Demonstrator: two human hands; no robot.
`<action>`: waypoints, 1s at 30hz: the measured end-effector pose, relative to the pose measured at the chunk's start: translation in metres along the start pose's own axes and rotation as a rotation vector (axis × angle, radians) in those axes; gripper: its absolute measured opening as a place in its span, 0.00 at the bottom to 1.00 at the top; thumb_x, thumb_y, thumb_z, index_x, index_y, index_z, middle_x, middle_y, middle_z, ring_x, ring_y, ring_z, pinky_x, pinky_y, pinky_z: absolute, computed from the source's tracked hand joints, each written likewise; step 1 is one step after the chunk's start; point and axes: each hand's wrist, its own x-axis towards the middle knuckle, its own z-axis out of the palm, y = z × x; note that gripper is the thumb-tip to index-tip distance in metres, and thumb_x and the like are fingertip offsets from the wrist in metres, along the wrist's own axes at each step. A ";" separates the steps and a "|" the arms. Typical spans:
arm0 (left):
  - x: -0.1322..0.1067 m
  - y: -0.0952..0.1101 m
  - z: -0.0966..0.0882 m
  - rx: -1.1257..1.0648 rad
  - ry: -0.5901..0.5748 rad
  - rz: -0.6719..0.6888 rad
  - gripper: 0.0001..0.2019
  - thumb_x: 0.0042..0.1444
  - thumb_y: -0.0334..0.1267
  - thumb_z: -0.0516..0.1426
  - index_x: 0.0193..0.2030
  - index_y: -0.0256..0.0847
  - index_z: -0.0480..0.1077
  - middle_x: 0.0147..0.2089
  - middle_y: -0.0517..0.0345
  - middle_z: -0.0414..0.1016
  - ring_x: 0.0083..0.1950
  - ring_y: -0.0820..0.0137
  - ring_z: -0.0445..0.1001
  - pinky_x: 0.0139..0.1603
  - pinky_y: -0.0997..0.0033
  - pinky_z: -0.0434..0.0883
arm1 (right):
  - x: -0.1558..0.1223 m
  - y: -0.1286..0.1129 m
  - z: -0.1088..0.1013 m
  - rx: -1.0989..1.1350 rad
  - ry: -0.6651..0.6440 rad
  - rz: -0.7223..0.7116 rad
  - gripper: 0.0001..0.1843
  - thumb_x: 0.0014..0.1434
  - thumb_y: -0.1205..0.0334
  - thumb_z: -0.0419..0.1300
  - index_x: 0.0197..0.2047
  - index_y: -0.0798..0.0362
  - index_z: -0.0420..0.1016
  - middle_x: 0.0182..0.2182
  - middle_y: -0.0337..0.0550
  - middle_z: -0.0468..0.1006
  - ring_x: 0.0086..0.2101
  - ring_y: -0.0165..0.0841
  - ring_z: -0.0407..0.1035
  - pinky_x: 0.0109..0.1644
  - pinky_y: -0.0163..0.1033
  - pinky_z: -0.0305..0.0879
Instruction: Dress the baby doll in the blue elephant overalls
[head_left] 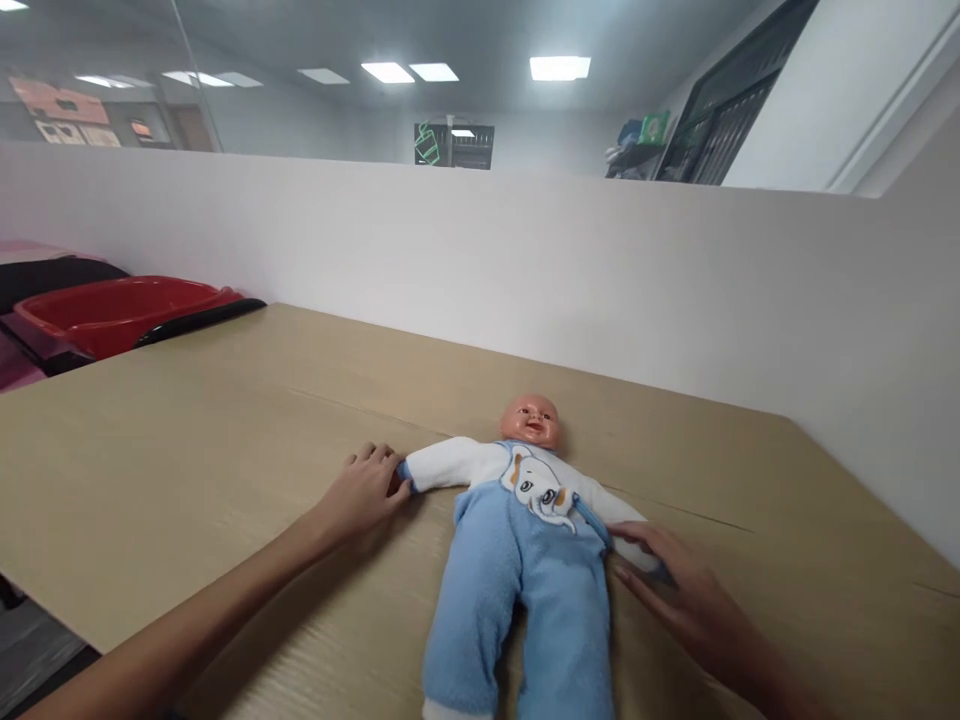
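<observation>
A baby doll (531,560) lies on its back on the wooden table (225,440), arms spread to both sides and legs toward me. It wears a white top with blue cuffs and fluffy light blue overalls with an elephant face (538,488) on the chest. My left hand (365,488) is closed around the cuff of the sleeve on the left; the doll's hand there is hidden. Over the other sleeve (631,552), my right hand (686,585) has its thumb and fingers apart, fingertips touching the fabric beside the overalls.
A red plastic tub (127,310) with black edging stands past the table's far left end. Behind the table runs a white wall (480,265) with a wide window (300,120) above it. A thin seam (705,512) crosses the tabletop.
</observation>
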 end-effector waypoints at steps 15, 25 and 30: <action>0.079 0.184 -0.010 -0.261 -0.007 0.761 0.11 0.69 0.41 0.58 0.54 0.41 0.75 0.54 0.46 0.79 0.58 0.55 0.73 0.62 0.53 0.68 | -0.031 0.061 -0.015 -0.072 0.255 0.228 0.29 0.60 0.37 0.62 0.56 0.49 0.78 0.45 0.51 0.86 0.41 0.48 0.78 0.46 0.52 0.75; 0.084 0.169 0.008 -0.352 0.041 0.904 0.18 0.77 0.43 0.45 0.55 0.42 0.74 0.51 0.48 0.79 0.51 0.61 0.74 0.53 0.62 0.68 | 0.017 -0.020 -0.027 0.062 0.527 -0.055 0.21 0.61 0.45 0.70 0.53 0.46 0.81 0.44 0.47 0.79 0.38 0.40 0.73 0.44 0.44 0.72; 0.074 0.155 0.014 -0.344 0.124 0.954 0.22 0.78 0.45 0.42 0.59 0.47 0.75 0.52 0.46 0.80 0.51 0.59 0.73 0.57 0.57 0.67 | 0.051 -0.061 0.010 0.168 0.354 -0.146 0.14 0.62 0.55 0.67 0.51 0.46 0.82 0.36 0.43 0.77 0.34 0.38 0.71 0.39 0.41 0.71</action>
